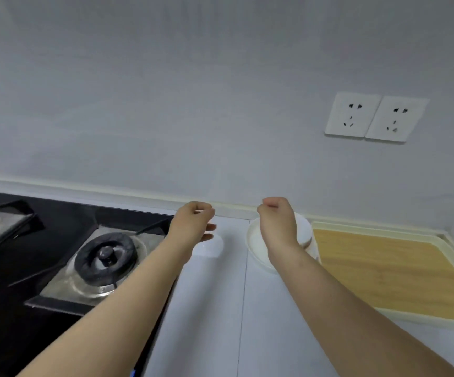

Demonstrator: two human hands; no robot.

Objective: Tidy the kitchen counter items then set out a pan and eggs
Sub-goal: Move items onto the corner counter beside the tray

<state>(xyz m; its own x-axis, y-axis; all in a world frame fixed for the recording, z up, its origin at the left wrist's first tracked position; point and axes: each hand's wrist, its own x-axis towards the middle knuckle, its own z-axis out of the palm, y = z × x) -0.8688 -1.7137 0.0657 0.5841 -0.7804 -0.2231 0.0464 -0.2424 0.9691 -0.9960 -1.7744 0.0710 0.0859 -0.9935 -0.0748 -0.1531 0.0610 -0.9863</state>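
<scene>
My right hand (277,223) is hovering directly over the white bowl (306,229) at the worktop's (220,308) back edge. Its grip is showing curled fingers; I cannot tell whether it is holding anything.

No readable text, brand, number or sign anywhere in view. Checked the likely spots: the two wall sockets (376,117) have plain white faces with only pin slots, and the black hob (57,227) has no legible print on its glass. There's a small blue mark (133,373) at the hob's near edge — too small and cut off to tell whether it's a label or a light.
</scene>
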